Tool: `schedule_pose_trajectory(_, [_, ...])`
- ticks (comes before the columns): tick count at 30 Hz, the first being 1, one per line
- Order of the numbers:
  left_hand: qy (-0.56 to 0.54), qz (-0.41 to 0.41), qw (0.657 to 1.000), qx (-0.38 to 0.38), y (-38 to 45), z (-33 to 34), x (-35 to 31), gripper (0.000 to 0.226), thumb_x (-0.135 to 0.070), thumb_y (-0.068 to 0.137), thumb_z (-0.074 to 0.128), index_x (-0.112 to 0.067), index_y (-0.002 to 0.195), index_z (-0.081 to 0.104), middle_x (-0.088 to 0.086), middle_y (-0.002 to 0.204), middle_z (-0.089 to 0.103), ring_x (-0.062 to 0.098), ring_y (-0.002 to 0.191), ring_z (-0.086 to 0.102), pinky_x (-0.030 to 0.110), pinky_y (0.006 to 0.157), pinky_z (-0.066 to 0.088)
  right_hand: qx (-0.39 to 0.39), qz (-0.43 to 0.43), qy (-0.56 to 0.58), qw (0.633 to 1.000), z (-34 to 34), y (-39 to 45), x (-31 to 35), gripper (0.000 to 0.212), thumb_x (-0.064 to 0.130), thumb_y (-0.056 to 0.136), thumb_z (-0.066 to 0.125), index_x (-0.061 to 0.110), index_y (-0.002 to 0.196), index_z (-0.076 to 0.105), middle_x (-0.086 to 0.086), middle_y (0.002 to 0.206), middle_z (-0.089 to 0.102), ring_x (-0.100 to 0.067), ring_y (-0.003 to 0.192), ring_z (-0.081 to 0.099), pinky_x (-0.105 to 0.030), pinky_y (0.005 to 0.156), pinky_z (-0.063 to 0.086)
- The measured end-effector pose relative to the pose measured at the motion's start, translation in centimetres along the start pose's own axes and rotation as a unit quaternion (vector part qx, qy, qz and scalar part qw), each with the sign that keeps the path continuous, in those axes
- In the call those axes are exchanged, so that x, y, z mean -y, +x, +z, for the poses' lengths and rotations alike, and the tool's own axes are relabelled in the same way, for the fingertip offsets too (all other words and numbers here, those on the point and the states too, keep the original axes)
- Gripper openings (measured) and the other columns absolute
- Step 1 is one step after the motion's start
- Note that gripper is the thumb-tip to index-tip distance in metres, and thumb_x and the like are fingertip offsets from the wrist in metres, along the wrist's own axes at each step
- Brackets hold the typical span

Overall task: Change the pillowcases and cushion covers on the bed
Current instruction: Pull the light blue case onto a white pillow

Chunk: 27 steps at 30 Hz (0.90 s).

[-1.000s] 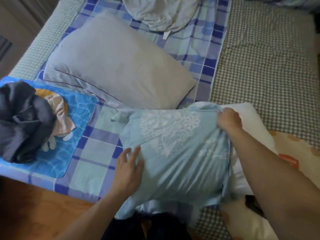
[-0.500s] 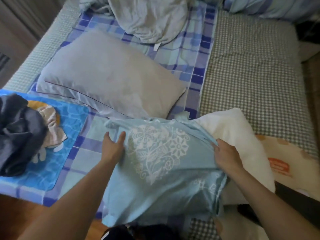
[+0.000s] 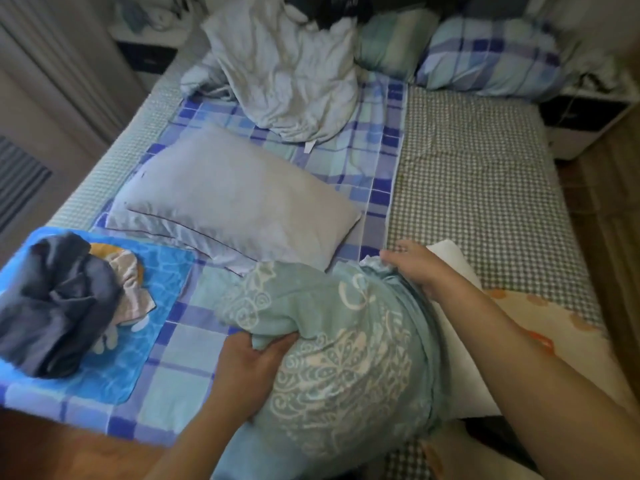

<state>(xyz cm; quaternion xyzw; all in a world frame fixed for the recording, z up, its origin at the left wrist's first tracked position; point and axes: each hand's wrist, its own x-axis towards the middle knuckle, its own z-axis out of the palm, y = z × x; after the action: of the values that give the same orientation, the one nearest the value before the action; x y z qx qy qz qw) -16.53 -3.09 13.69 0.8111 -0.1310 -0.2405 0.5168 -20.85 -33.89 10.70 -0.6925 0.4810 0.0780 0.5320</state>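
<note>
Left hand [image 3: 251, 362] is gripping a bunched fold of the light blue patterned pillowcase [image 3: 339, 341]; right hand [image 3: 414, 268] is clutching its gathered edge over the white pillow [image 3: 457, 334] on the bed [image 3: 478, 188].

The left hand [image 3: 249, 358] now grips the blue pillowcase [image 3: 346, 341], seemingly drawn farther over the white pillow [image 3: 450, 258].

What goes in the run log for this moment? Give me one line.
step: pillowcase change | left hand: grips light blue pillowcase | right hand: grips pillowcase's open edge | white pillow: partly exposed | grey pillow: untouched
</note>
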Motion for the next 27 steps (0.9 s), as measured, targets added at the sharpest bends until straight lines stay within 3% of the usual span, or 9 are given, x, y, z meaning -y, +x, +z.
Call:
schedule_pose_trajectory(4, [-0.014, 0.08, 0.995, -0.06, -1.9, -2.5, -4.0, 0.002, -0.039, 0.071, 0.075, -0.041, 0.07, 0.073, -0.039, 0.076, 0.067, -0.023, 0.08, 0.061, -0.001, 0.07, 0.043, -0.038, -0.056, -0.081, 0.994, -0.6, 2.8, 3.4, 0.022, 0.004, 0.094, 0.057, 0.005, 0.11, 0.072, -0.012, 0.102, 0.071, -0.025, 0.087, 0.065, -0.028, 0.075, 0.054])
schedule_pose_trajectory(7, [0.015, 0.141, 0.974, -0.178, -1.9, -6.5, -4.7, 0.028, -0.053, 0.077, 0.06, -0.026, 0.074, 0.067, -0.02, 0.07, 0.07, -0.018, 0.069, 0.058, 0.005, 0.064, 0.043, -0.243, 0.027, -0.211, 0.946, -7.8, 4.5, 1.8, 0.028, 0.011, 0.096, 0.051, 0.003, 0.111, 0.073, -0.021, 0.118, 0.068, -0.037, 0.109, 0.065, -0.037, 0.091, 0.051])
schedule_pose_trajectory(10, [0.08, 0.151, 0.965, -0.197, 0.4, -9.2, -3.9, 0.036, -0.042, 0.089, 0.062, -0.011, 0.07, 0.062, -0.001, 0.064, 0.064, -0.004, 0.06, 0.053, 0.017, 0.059, 0.041, -0.312, -0.008, -0.195, 0.93, -10.7, 3.8, 0.3, 0.027, 0.008, 0.095, 0.051, 0.005, 0.112, 0.071, -0.021, 0.118, 0.068, -0.04, 0.109, 0.063, -0.036, 0.089, 0.048])
schedule_pose_trajectory(13, [0.103, 0.09, 0.964, -0.229, 5.3, -10.3, -1.4, 0.033, -0.037, 0.098, 0.061, -0.007, 0.082, 0.064, 0.009, 0.076, 0.066, 0.02, 0.076, 0.059, 0.033, 0.071, 0.043, -0.318, -0.089, -0.181, 0.927, -8.7, 1.7, -0.4, 0.033, 0.009, 0.093, 0.05, 0.017, 0.12, 0.068, -0.019, 0.123, 0.066, -0.04, 0.111, 0.061, -0.04, 0.093, 0.047])
schedule_pose_trajectory(17, [0.128, -0.112, 0.97, -0.174, 7.7, -10.9, 6.8, 0.03, -0.034, 0.083, 0.064, -0.004, 0.087, 0.066, 0.019, 0.084, 0.067, 0.035, 0.087, 0.065, 0.044, 0.077, 0.049, -0.167, -0.036, -0.245, 0.954, -5.0, -2.5, -5.1, 0.045, 0.021, 0.102, 0.041, 0.026, 0.147, 0.043, -0.021, 0.14, 0.053, -0.04, 0.119, 0.055, -0.044, 0.097, 0.044])
schedule_pose_trajectory(20, [0.174, -0.311, 0.906, -0.228, 6.3, -10.6, 11.5, 0.039, -0.016, 0.083, 0.06, -0.007, 0.12, 0.063, 0.026, 0.128, 0.056, 0.045, 0.119, 0.054, 0.051, 0.1, 0.048, -0.075, -0.03, -0.354, 0.932, -1.6, -7.4, -8.9, 0.049, 0.027, 0.104, 0.039, 0.028, 0.152, 0.028, -0.018, 0.14, 0.053, -0.035, 0.118, 0.057, -0.043, 0.096, 0.047])
schedule_pose_trajectory(23, [0.251, -0.08, 0.885, -0.385, 4.6, -8.9, 9.9, 0.05, -0.009, 0.081, 0.054, -0.017, 0.13, 0.057, 0.023, 0.141, 0.043, 0.043, 0.126, 0.042, 0.051, 0.109, 0.037, -0.049, -0.055, -0.475, 0.877, -0.6, -11.6, -8.9, 0.038, 0.023, 0.101, 0.041, 0.021, 0.139, 0.041, -0.009, 0.115, 0.064, -0.028, 0.1, 0.065, -0.037, 0.077, 0.049])
schedule_pose_trajectory(25, [0.312, 0.153, 0.888, -0.3, 3.1, -6.6, 7.6, 0.057, -0.01, 0.076, 0.053, -0.009, 0.132, 0.06, 0.023, 0.139, 0.049, 0.039, 0.129, 0.043, 0.043, 0.111, 0.03, -0.039, -0.044, -0.543, 0.838, -1.1, -12.8, -7.0, 0.03, 0.026, 0.1, 0.046, 0.02, 0.129, 0.05, -0.004, 0.112, 0.063, -0.022, 0.099, 0.064, -0.032, 0.076, 0.046])
schedule_pose_trajectory(27, [0.363, 0.221, 0.897, -0.125, 2.7, -3.9, 6.8, 0.045, -0.026, 0.083, 0.054, -0.015, 0.125, 0.067, 0.012, 0.13, 0.061, 0.033, 0.123, 0.054, 0.04, 0.107, 0.033, -0.023, -0.036, -0.588, 0.808, -1.2, -13.0, -4.7, 0.027, 0.028, 0.098, 0.053, 0.022, 0.124, 0.057, -0.001, 0.114, 0.062, -0.02, 0.102, 0.063, -0.031, 0.076, 0.043])
